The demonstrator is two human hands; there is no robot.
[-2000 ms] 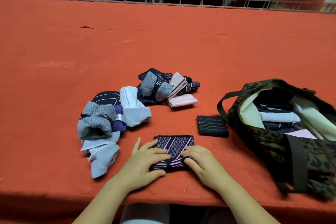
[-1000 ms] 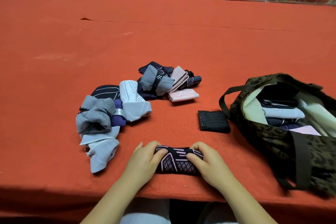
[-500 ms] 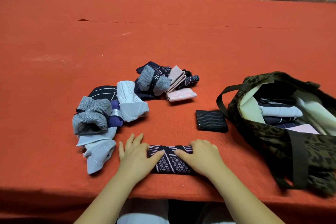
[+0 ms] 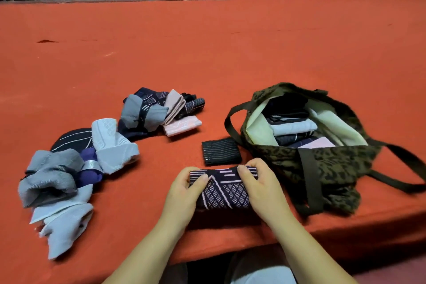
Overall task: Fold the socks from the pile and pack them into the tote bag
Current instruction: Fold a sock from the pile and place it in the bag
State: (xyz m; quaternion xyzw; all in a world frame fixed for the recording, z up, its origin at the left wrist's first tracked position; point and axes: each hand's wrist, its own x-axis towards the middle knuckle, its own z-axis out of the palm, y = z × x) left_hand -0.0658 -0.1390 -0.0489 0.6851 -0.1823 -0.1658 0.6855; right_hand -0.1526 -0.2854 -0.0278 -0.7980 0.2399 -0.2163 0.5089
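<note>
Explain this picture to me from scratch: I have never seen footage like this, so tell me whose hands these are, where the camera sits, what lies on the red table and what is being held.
There is no machine here. A person wears a wide-angle camera on the head, looking forward and down, so the two bare arms that come in from the bottom edge are the wearer's own.

The left hand and the right hand grip the two ends of a folded dark sock with a pink diamond pattern.

On the red table lies a loose pile of socks, grey, pale blue, navy and pink, to the left. A folded black striped sock lies just beyond the hands. To the right an open camouflage tote bag already holds several folded socks.
</note>
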